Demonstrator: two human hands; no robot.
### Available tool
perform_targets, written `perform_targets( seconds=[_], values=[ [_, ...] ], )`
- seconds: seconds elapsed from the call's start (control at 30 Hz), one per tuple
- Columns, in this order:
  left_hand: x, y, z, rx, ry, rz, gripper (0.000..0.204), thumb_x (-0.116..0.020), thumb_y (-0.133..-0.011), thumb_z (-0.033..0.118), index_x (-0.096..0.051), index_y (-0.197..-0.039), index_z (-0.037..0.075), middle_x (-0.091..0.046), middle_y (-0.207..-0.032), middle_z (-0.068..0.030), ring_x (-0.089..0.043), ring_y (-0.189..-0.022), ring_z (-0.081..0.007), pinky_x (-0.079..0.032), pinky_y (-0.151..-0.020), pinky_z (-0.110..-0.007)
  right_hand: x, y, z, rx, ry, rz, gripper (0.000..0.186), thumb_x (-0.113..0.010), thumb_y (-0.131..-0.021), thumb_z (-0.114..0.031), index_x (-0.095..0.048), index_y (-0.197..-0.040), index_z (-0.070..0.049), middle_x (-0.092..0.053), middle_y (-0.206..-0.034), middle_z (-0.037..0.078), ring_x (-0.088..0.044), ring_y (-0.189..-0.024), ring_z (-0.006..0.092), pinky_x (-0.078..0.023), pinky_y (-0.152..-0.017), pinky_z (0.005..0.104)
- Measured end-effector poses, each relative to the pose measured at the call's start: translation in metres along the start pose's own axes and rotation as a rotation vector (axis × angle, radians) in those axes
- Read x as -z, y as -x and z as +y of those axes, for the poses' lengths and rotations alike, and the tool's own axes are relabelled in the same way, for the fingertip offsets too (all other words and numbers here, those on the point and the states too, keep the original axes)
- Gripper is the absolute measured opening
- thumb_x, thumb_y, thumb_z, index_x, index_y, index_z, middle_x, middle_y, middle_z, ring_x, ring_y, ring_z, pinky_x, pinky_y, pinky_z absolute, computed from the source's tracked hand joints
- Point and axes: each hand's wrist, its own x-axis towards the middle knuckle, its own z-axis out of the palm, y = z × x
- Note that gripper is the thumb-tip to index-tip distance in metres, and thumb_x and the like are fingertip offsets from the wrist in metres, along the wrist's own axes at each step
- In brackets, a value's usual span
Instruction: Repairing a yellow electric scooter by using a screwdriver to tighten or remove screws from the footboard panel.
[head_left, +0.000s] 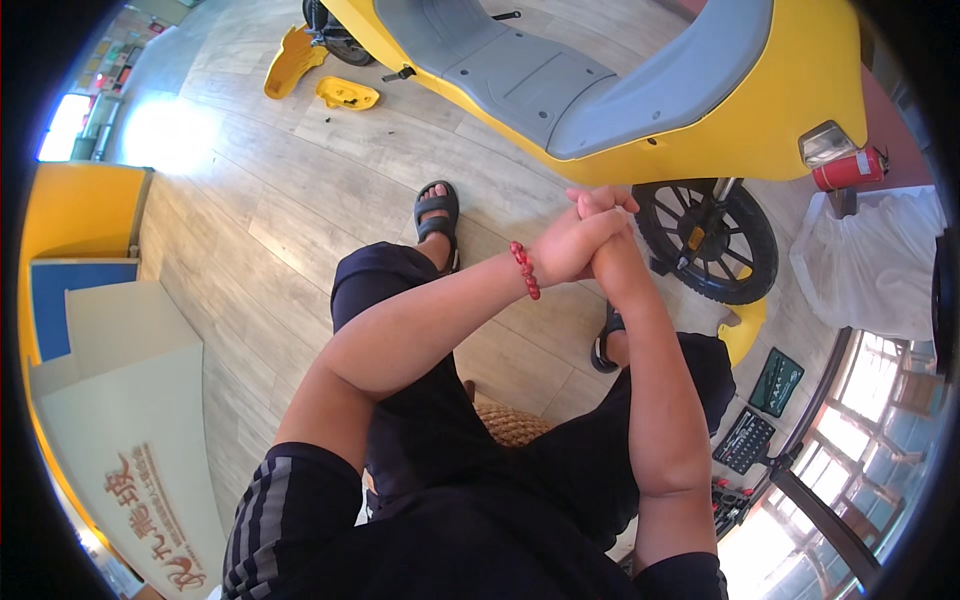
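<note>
My left hand (572, 244), with a red bead bracelet (525, 270) on its wrist, is clasped together with my right hand (612, 225) at the upper middle of the head view. Their fingers are folded over each other, and I see no object between them. The hands are held in front of the yellow scooter (700, 120) with its grey plastic deck (510, 80), near its black spoked wheel (745, 240).
Yellow body panels (290, 65) lie on the wooden floor (240, 220) at upper left, another (750, 320) below the wheel. At right are tool cases (775, 382), a red extinguisher (845, 170) and a white bag (865, 260). A woven seat (510, 425) is beneath me. A signboard (120, 420) stands left.
</note>
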Motion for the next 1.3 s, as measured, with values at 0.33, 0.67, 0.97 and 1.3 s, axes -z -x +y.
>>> perform_targets(
  seconds=[0.33, 0.67, 0.97, 1.3],
  values=[
    [0.001, 0.0, -0.002, 0.054, 0.034, 0.014, 0.05, -0.047, -0.101, 0.041, -0.049, -0.137, 0.006, -0.061, -0.118, -0.0128, -0.061, -0.106, -0.0212, -0.053, -0.084, -0.034, -0.002, 0.006, -0.003, -0.04, -0.028, -0.001, 0.062, -0.044, -0.104, -0.06, -0.051, -0.141, -0.011, -0.054, -0.138, 0.011, -0.061, -0.117, 0.0249, -0.057, -0.07, 0.0384],
    [0.008, -0.004, -0.005, 0.104, -0.061, -0.007, 0.052, -0.046, -0.101, 0.042, -0.047, -0.139, 0.007, -0.059, -0.12, -0.0136, -0.061, -0.106, -0.0221, -0.054, -0.085, -0.035, -0.007, 0.01, -0.008, -0.098, -0.072, 0.0, 0.064, -0.045, -0.103, -0.063, -0.049, -0.143, -0.013, -0.053, -0.139, 0.011, -0.061, -0.115, 0.0258, -0.06, -0.063, 0.0393],
    [0.007, -0.002, -0.002, 0.198, -0.003, -0.01, 0.054, -0.044, -0.101, 0.043, -0.046, -0.14, 0.006, -0.059, -0.12, -0.0145, -0.061, -0.105, -0.0231, -0.055, -0.082, -0.036, -0.011, 0.018, -0.024, -0.2, -0.098, -0.016, 0.069, -0.042, -0.102, -0.067, -0.047, -0.144, -0.013, -0.054, -0.135, 0.011, -0.064, -0.107, 0.0257, -0.061, -0.058, 0.0387],
    [0.008, -0.003, 0.001, 0.16, -0.051, -0.03, 0.052, -0.043, -0.101, 0.04, -0.047, -0.139, 0.004, -0.06, -0.118, -0.0145, -0.062, -0.101, -0.0225, -0.055, -0.079, -0.034, -0.009, 0.007, -0.013, -0.319, -0.125, 0.035, 0.057, -0.045, -0.105, -0.061, -0.061, -0.121, -0.008, -0.067, -0.091, 0.009, -0.064, -0.067, 0.0164, -0.057, -0.049, 0.0373]
  ],
)
